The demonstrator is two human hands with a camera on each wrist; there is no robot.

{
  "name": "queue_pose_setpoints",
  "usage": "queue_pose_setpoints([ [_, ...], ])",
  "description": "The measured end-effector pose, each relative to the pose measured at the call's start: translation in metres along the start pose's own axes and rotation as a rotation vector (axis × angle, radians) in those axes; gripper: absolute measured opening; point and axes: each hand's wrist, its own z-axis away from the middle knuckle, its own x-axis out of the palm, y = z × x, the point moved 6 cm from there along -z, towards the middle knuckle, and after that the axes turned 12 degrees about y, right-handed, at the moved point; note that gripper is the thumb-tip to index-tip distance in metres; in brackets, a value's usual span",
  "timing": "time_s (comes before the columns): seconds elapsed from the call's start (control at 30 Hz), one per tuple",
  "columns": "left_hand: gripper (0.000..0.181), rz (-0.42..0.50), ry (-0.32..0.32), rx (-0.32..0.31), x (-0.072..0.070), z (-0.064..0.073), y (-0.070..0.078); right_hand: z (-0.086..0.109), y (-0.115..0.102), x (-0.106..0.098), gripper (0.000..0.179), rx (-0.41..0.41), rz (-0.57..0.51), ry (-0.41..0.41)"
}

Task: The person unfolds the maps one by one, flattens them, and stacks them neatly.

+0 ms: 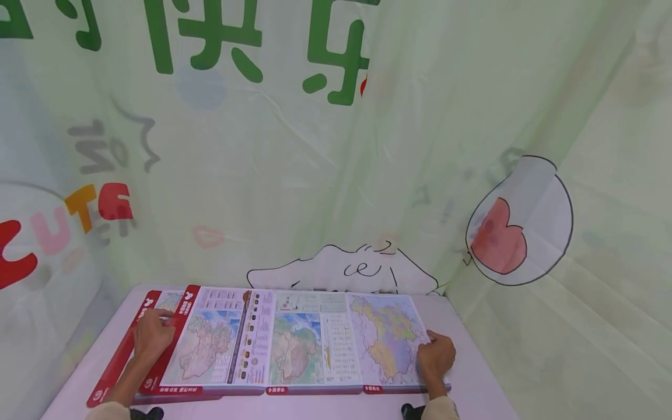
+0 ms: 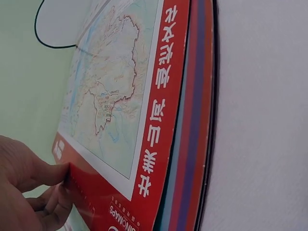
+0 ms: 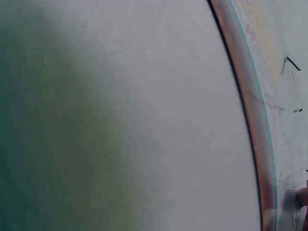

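Note:
A wide fold-out map (image 1: 336, 326) lies across the table, with a red left border and several printed panels side by side. My left hand (image 1: 153, 335) pinches its red border; in the left wrist view, the thumb of the hand (image 2: 29, 187) lies on the border and the other fingers curl below it. Coloured layers (image 2: 192, 120) show along the near edge. At the far right end my right hand (image 1: 437, 353) grips the map's edge. Only a fingertip (image 3: 302, 196) of it appears in the right wrist view. A second red-bordered map (image 1: 112, 370) sticks out underneath at the left.
The maps rest on a pale table (image 1: 478, 391). Light fabric curtains (image 1: 294, 175) with green characters and drawings hang close behind the table and along both sides. Dark wrist straps (image 1: 412, 412) show at the near edge of the head view.

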Motion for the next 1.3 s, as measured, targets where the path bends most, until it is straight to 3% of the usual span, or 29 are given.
queue_pose_setpoints([
  [0.2,0.041,0.015,0.051,-0.002,0.001,0.005,-0.004,0.001,0.000,0.000,0.045,0.000,0.079,-0.013],
  [0.33,0.045,-0.049,0.087,0.032,0.005,0.007,-0.009,0.002,-0.011,-0.006,0.046,-0.004,0.197,-0.049],
  [0.4,0.050,-0.076,0.084,0.044,0.006,0.007,-0.015,0.006,-0.029,-0.010,0.042,-0.034,0.234,-0.081],
  [0.5,0.054,-0.087,0.058,0.054,0.001,0.009,-0.019,0.022,-0.078,-0.019,0.044,-0.131,0.241,-0.149],
  [0.57,0.060,-0.109,0.020,0.041,-0.006,0.012,-0.024,0.042,-0.116,-0.021,0.050,-0.251,0.190,-0.173],
  [0.67,0.067,-0.200,-0.008,0.079,-0.013,0.018,-0.034,0.085,-0.172,-0.022,0.053,-0.432,0.098,-0.281],
  [0.73,0.073,-0.261,-0.031,0.115,-0.021,0.024,-0.041,0.122,-0.199,-0.013,0.055,-0.515,0.053,-0.380],
  [0.83,0.076,-0.320,-0.032,0.193,-0.030,0.032,-0.051,0.184,-0.229,0.008,0.065,-0.541,0.053,-0.611],
  [0.97,0.077,-0.362,-0.058,0.230,-0.031,0.037,-0.063,0.258,-0.247,0.040,0.075,-0.612,0.091,-0.809],
  [1.07,0.076,-0.370,-0.056,0.247,-0.029,0.039,-0.068,0.294,-0.248,0.062,0.079,-0.725,0.125,-0.838],
  [1.13,0.077,-0.364,-0.037,0.271,-0.028,0.039,-0.069,0.307,-0.245,0.074,0.082,-0.767,0.156,-0.843],
  [1.3,0.076,-0.350,0.001,0.316,-0.028,0.041,-0.073,0.316,-0.243,0.088,0.087,-0.771,0.172,-0.866],
])
